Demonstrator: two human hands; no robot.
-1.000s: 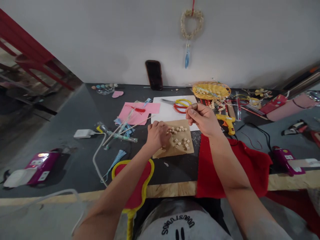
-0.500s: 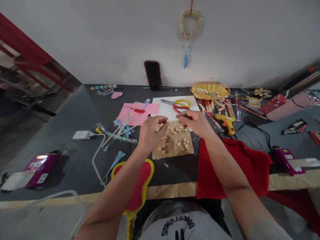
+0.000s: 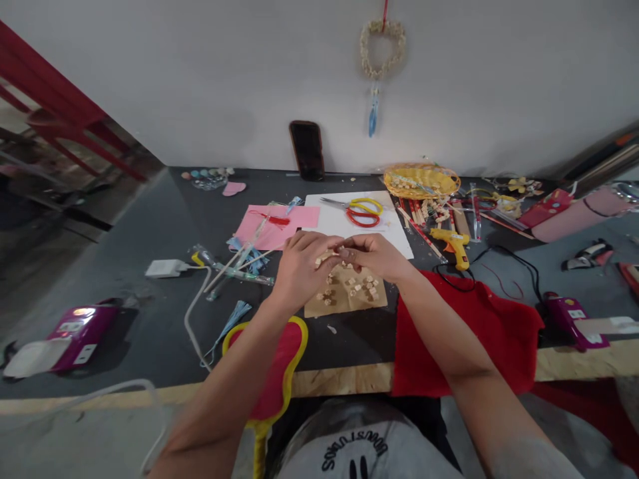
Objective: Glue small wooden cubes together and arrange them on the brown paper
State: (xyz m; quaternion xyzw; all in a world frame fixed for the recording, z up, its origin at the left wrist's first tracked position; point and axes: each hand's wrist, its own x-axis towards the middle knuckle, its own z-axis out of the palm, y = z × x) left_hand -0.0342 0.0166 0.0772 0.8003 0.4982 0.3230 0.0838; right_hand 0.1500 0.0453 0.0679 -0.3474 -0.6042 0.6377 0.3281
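Note:
My left hand [image 3: 305, 267] and my right hand [image 3: 375, 257] meet fingertip to fingertip over a brown paper sheet [image 3: 319, 308]. The fingers of both are closed in a pinch, and whatever sits between them is too small or hidden to make out. Small cream flower-like pieces [image 3: 369, 286] lie in several clusters on the paper, some of them covered by my hands. Behind the hands, scissors [image 3: 363, 211] with yellow and red handles rest on a white sheet [image 3: 395, 234].
To the right are a yellow glue gun [image 3: 452, 245], a yellow basket [image 3: 424, 183] and red cloth [image 3: 464, 332]. Pink paper [image 3: 305, 216] and blue tassels [image 3: 234, 318] lie left. A phone [image 3: 307, 152] leans on the wall below a hanging heart garland [image 3: 363, 53].
My right hand has moved left and slightly down, and my left hand slightly right, so their fingertips now come together. More of the scissors and white sheet shows.

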